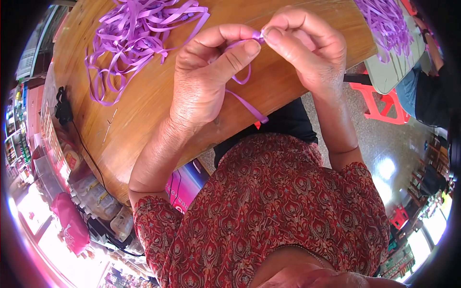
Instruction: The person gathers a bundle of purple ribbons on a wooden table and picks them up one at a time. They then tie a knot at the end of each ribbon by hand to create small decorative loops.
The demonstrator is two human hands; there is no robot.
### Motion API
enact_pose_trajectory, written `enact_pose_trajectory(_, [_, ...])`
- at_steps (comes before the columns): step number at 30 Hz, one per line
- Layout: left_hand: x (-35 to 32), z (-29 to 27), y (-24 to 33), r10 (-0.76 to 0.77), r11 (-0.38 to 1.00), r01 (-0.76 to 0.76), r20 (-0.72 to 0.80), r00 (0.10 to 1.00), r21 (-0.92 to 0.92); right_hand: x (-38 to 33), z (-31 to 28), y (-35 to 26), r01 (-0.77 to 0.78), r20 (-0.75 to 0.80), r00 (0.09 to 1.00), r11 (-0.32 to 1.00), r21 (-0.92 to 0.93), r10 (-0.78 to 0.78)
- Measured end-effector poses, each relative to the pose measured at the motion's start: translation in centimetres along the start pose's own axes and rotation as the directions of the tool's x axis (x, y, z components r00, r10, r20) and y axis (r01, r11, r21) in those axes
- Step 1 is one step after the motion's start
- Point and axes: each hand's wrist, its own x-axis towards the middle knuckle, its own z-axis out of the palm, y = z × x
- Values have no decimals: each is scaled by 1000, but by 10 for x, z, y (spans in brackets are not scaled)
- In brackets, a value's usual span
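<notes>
Between my two hands, just above the wooden table, a purple ribbon (249,106) is pinched. My left hand (206,72) closes thumb and forefinger on it, and a loop and a loose tail hang below toward the table edge. The fingertips of my right hand (307,45) press together right beside the left ones, at a small pale spot on the ribbon. What exactly sits between those right fingertips is too small to make out. A tangled heap of purple ribbons (137,36) lies on the table beyond my left hand.
The wooden table (144,129) curves around in front of me. On its left lie a thin stick-like tool (109,126) and a black cable with a plug (63,106). At right, more purple ribbons (386,26) hang over a pale table (391,72), near a red stool (379,103) and another person's arm (432,45).
</notes>
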Motion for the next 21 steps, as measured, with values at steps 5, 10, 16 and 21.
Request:
enact_pose_trajectory(5, [-1,2,4,-34,999,35,-38,999,15,-2,-2,3,8,-1,1000,1000,13,-8])
enact_pose_trajectory(10, [-3,3,9,-47,999,48,-59,997,10,21,-10,21,290,185,930,942,167,-319])
enact_pose_trajectory(16, [-5,0,7,-35,999,35,-76,996,3,11,3,-19,378,228,899,926,26,-373])
enact_pose_trajectory(21, [-4,3,2,-6,999,7,-47,999,33,38,-11,-1,909,326,416,396,-128,-849])
